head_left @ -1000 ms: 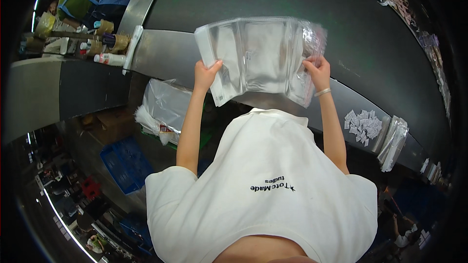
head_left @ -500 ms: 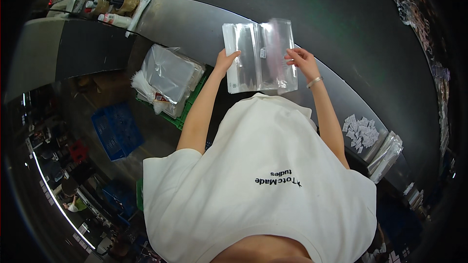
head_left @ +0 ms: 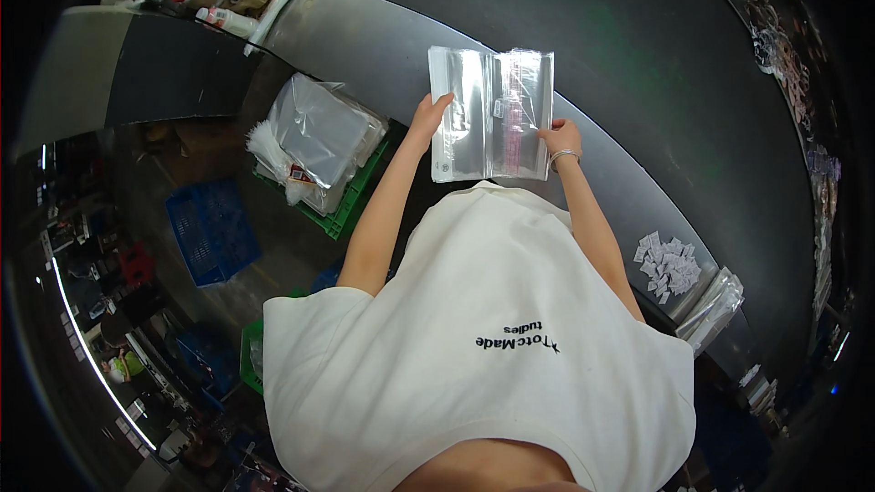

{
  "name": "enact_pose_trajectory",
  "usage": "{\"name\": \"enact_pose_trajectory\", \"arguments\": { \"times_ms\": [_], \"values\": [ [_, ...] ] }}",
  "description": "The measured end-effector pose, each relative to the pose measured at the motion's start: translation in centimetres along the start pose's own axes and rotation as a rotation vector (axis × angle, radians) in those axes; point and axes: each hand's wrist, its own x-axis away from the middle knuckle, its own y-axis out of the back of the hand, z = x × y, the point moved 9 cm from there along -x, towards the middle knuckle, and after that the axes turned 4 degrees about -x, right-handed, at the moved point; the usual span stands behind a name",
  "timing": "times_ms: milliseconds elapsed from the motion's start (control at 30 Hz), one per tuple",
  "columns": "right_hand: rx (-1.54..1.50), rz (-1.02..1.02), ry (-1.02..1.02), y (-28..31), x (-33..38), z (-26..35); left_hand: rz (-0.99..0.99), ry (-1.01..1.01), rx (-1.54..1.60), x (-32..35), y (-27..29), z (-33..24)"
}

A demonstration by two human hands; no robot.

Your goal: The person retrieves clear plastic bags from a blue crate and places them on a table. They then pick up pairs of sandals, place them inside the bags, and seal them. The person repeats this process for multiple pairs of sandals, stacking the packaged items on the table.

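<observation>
A stack of clear plastic covers (head_left: 469,141) lies spread like an open book before my chest, over the near edge of the metal border. It has a lengthwise crease, a small white label (head_left: 499,108) near the middle and a pinkish strip under the right half. My left hand (head_left: 429,118) grips its left edge, thumb on top and fingers hidden beneath. Low on the right edge, my right hand (head_left: 562,138) pinches the film between thumb and fingers; a bracelet circles that wrist.
A green crate (head_left: 351,200) with bagged clear plastic (head_left: 319,137) stands at my left, a blue crate (head_left: 211,232) beyond it. Small white labels (head_left: 670,264) and plastic packs (head_left: 711,310) lie at right. The dark belt (head_left: 620,55) runs along the far side.
My right hand has come down the right edge, nearer to me, and its fingers have closed on the film. The right half now lies flatter. My left hand keeps its hold.
</observation>
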Motion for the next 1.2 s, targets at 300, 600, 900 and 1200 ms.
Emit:
{"name": "enact_pose_trajectory", "arguments": {
  "times_ms": [300, 600, 900, 1200],
  "values": [
    [-0.109, 0.127, 0.303, 0.2, 7.8, 10.5, 0.033, 0.049, 0.248, 0.0, 0.6, 2.3],
    [-0.223, 0.24, 0.273, -1.0, 7.3, 6.7, -0.016, 0.11, 0.391, 0.3, 1.0, 4.3],
    [-0.458, 0.465, 0.319, -5.0, 8.4, 5.8, -0.209, -0.198, 0.181, 3.3, 3.0, 1.8],
    [-0.657, 1.344, 0.081, -11.5, 18.2, 8.8, -0.35, -0.374, 0.539, 18.1, 6.0, -2.6]
  ]
}}
